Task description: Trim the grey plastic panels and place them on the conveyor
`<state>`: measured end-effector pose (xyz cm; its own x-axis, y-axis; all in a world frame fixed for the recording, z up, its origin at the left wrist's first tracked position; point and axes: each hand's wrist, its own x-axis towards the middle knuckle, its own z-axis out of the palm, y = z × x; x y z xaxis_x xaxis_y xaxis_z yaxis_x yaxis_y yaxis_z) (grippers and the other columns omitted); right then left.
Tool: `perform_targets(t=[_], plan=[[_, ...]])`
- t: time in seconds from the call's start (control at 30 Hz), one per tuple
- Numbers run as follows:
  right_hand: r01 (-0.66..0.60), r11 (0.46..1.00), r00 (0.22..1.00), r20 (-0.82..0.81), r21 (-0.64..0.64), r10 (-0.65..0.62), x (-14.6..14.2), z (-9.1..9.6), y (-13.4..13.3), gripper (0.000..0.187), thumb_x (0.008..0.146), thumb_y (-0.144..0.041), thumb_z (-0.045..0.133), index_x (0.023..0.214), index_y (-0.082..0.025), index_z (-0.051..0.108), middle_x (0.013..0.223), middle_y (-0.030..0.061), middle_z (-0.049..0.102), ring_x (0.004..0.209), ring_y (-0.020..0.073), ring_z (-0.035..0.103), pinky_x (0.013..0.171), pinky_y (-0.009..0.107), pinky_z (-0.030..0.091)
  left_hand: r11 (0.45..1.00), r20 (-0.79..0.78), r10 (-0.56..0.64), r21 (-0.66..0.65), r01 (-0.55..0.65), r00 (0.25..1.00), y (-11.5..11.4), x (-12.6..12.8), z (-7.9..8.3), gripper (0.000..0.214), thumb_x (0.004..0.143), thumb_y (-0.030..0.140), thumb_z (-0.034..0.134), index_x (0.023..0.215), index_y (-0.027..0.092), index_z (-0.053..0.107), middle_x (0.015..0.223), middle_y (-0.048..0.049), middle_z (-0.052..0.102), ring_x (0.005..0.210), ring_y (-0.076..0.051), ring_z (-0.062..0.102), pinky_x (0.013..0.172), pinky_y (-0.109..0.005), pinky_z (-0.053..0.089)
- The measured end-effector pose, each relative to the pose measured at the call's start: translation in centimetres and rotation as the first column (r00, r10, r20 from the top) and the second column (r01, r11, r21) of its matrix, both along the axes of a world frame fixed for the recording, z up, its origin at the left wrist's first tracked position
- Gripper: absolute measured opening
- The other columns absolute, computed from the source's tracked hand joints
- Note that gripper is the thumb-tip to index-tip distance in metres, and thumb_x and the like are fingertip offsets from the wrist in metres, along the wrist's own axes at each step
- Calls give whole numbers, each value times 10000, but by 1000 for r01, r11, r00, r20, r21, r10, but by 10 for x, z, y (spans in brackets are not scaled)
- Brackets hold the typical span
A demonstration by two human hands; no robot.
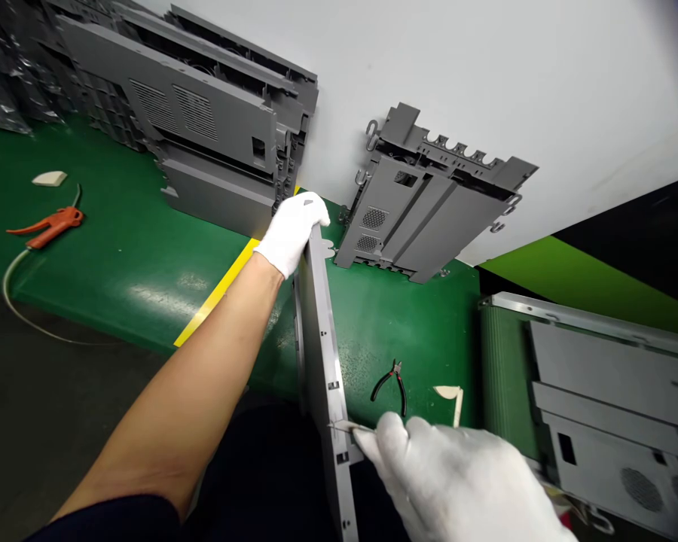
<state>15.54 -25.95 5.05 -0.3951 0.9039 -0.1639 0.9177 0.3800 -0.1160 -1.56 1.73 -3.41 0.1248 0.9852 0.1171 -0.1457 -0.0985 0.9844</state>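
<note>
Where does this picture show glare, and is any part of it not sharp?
Head view: pale glare on the green tabletop, left of the yellow stripe; head view: the gloved left hand looks nearly washed out; head view: the right hand looks slightly soft.

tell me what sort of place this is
Most likely a factory workstation: many similar grey panels stand stacked at the back of a green bench, with an orange air gun and a pair of pliers lying on it.

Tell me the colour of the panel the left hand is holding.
The panel is grey; it shows in the head view.
</note>
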Motion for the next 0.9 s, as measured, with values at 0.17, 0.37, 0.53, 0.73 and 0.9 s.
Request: perform_targets(t=[0.17, 0.37, 0.53, 0.73, 0.9], plan=[[-10, 1000, 1000, -9, -22, 10, 3, -2, -3, 242, 1001, -372, 508, 788, -265, 549, 536, -7, 572, 377, 137, 452, 391, 346, 140, 1000, -35, -12, -15, 11, 999, 0, -1, 0, 184, 664, 117, 587, 576, 198, 447, 642, -1, 486, 668, -131, 478, 633, -272, 421], [-37, 999, 997, -71, -35, 35, 3, -5, -10, 407, 1025, -459, 466, 672, -263, 517, 450, -17, 499, 313, 134, 326, 393, 367, 69, 999, 31, -44, 17, 44, 999, 3, -1, -6, 175, 683, 95, 566, 583, 194, 462, 651, 1, 479, 635, -122, 453, 628, -281, 401], [211, 966, 915, -318, -148, -249, 10, 4, 5, 493, 1040, -508, 465, 622, -248, 425, 508, -28, 496, 413, 113, 410, 426, 282, 300, 997, 62, -66, 39, 63, 996, -5, -3, -3, 187, 763, 213, 656, 636, 194, 520, 685, 9, 500, 645, -128, 442, 673, -294, 414], [361, 908, 814, -403, -214, -419, 29, 7, 58, 540, 1039, -605, 387, 637, -245, 406, 551, -47, 400, 487, 116, 356, 488, 264, 361, 975, 72, -219, 58, 215, 973, -10, -18, -4, 191, 830, 331, 678, 965, 199, 705, 886, -29, 620, 817, -169, 547, 780, -289, 438], [202, 974, 909, -350, -101, -224, 16, 9, 135, 559, 1065, -602, 276, 706, -236, 499, 627, -29, 481, 536, 125, 395, 551, 277, 331, 979, 123, -156, -112, 170, 980, -1, -14, -2, 425, 935, 504, 532, 660, 192, 619, 681, -15, 533, 633, -150, 475, 647, -292, 409]])
